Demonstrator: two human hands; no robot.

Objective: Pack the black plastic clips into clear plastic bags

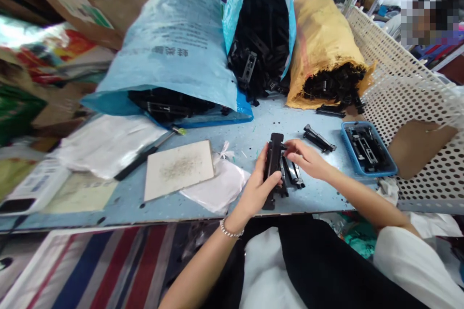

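My left hand (258, 184) is wrapped round a long black plastic part (274, 157), held upright near the front edge of the blue worktop. At the upper right side of this part is my right hand (306, 158), its fingers bent together beside a small dark projection. Whatever lies between those fingertips is too small to make out. Below my right hand, more black parts with shiny metal strips (295, 174) rest on the worktop, partly hidden by my hands. Another black part (319, 138) lies a little farther off to the right.
A blue basket (387, 171) of black parts stands right, beside a perforated white crate (416, 106). Behind are a pale blue sack (174, 34), an upright blue sack (228, 14) and a yellow sack (322, 34), all holding black parts. A stained board (179, 166) and a black-handled tool (136, 164) lie left.
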